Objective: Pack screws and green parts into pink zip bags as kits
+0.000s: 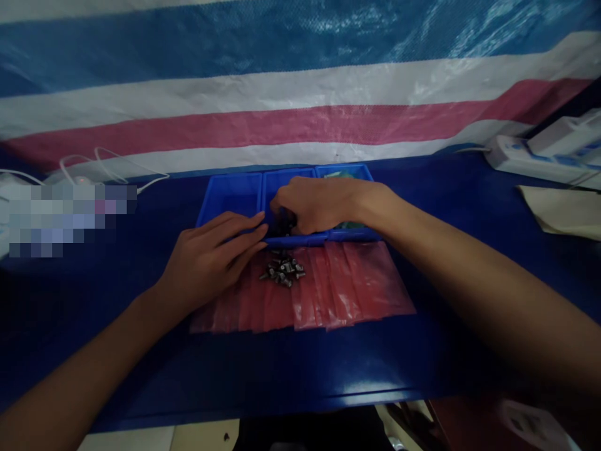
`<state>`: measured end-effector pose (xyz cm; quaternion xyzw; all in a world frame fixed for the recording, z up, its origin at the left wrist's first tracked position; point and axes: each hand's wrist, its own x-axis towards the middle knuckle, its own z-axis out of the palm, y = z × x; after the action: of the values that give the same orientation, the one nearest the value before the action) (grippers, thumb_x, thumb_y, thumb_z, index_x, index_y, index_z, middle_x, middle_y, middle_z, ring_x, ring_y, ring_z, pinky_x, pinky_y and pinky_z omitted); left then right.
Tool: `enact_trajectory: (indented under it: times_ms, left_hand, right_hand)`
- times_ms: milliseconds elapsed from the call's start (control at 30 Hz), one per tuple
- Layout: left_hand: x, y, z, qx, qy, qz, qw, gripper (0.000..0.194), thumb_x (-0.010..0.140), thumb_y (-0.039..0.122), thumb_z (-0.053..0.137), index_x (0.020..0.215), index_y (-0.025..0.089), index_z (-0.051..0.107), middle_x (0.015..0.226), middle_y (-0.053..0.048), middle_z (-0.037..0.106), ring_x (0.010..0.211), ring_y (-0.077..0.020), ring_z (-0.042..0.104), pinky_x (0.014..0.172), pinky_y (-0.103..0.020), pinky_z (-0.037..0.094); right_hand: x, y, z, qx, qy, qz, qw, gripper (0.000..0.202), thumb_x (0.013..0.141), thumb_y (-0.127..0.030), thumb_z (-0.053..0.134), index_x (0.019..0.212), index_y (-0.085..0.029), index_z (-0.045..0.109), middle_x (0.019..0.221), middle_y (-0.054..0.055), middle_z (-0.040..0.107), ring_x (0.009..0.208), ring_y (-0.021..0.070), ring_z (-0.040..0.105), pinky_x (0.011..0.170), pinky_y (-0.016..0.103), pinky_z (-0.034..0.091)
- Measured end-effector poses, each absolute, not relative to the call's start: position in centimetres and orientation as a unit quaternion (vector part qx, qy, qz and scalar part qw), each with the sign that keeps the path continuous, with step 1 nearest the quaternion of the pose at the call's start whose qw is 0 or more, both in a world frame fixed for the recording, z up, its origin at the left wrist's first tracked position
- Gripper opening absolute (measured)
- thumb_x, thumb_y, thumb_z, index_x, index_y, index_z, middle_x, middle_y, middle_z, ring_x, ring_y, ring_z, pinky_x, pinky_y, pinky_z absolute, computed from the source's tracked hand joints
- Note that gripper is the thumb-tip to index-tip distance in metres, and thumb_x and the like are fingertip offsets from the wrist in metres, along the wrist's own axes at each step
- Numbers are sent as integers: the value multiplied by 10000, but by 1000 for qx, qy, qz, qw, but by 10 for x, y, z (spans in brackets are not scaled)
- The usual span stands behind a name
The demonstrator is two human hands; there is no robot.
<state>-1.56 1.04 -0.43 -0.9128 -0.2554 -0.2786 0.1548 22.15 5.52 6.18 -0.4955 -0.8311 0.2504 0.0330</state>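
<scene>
Over on the left, the left hand (201, 257) is laid out flat-ish, grip spread a little, fingers reaching to the front of the left blue bin (235, 177) and nothing seen pinched in them. A light steadying touch there would do nicely, keeping those fingers off the loose hardware. Just beside the fingertips, the small metal screws (284, 269) sit in a loose heap on the overlapping red plastic bags (277, 307), which lie fanned across the blue tabletop (282, 369). Careful around that heap: a dragging wrist could scatter it over the slick plastic.

Behind it, into the middle blue bin (288, 171) go the curled fingers of the right hand (314, 203), right down by the dark pieces (284, 227). Its grip is bent inward, but whether it pinches a piece, I cannot tell. Best played with fingertips only: small amounts, a secure hold, then straight up past the front rim. And on the right, the forearm crosses the right blue bin (345, 167) with its greenish packets (340, 176); a raised wrist should avoid snagging those.
</scene>
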Motion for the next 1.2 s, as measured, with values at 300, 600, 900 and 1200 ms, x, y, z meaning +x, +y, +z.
enact_trajectory:
  times_ms: [300, 600, 900, 1200]
  left_hand:
    - [-16, 12, -3, -910, -242, -281, 187, 169, 1135, 261, 638, 1218, 203, 773, 1181, -32, 851, 1016, -192, 837, 836, -297, 720]
    - [-18, 13, -5, -916, -227, -285, 169, 185, 1092, 221, 710, 1272, 216, 754, 1218, -68, 847, 1016, -221, 837, 845, -344, 716]
    - [-14, 13, 1, -917, -213, -287, 178, 178, 1126, 157, 587, 1104, 267, 725, 1149, -35, 843, 953, -199, 820, 689, -316, 660]
    - [-19, 12, -4, -917, -237, -276, 162, 165, 1123, 212, 645, 1239, 291, 731, 1222, -45, 842, 1051, -230, 839, 823, -384, 730]
  right_hand:
    - [222, 56, 60, -387, -899, 202, -18, 262, 833, -9, 675, 683, -223, 683, 698, -5, 707, 683, 146, 617, 607, 305, 398]
    - [238, 55, 86, -390, -886, 248, 38, 274, 849, 3, 767, 1082, -124, 834, 818, -25, 797, 727, 127, 708, 682, 247, 460]
    - [222, 26, 96, -303, -925, 224, -56, 308, 836, 66, 681, 968, -158, 845, 814, -27, 786, 718, 103, 676, 612, 258, 416]
    - [233, 29, 103, -392, -895, 214, -1, 257, 845, 28, 758, 915, -194, 866, 853, -41, 799, 791, 121, 672, 693, 244, 417]
